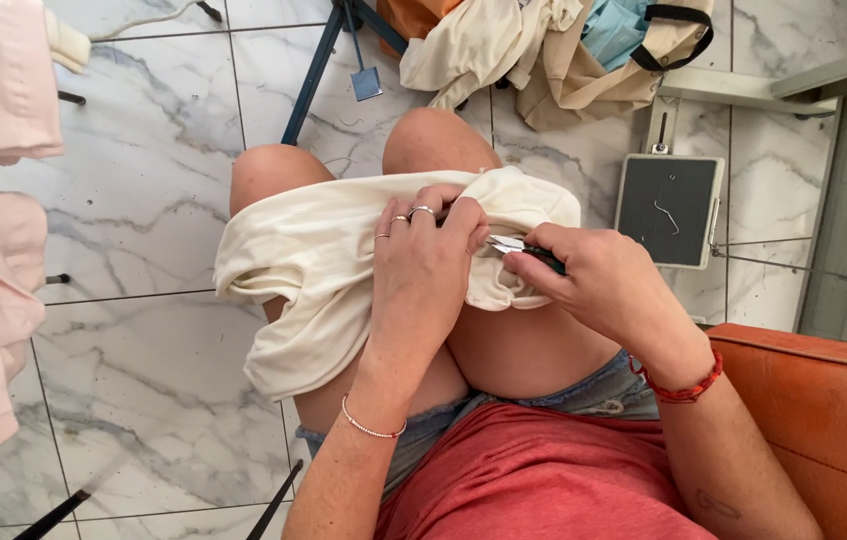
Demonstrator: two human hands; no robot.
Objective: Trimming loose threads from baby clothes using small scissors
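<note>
left hand [423, 262] bunching cream cloth [323, 260] on lap, right hand [593, 280] pinching small snips [515, 246] beside it

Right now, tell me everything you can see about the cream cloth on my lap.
The cream cloth looks like soft, plain woven fabric, crumpled and folded over both bare knees, one loose end hanging down toward the marble floor. The left hand pinches and bunches its upper edge. The right hand holds small metal snips whose tips meet the fabric there.
</note>
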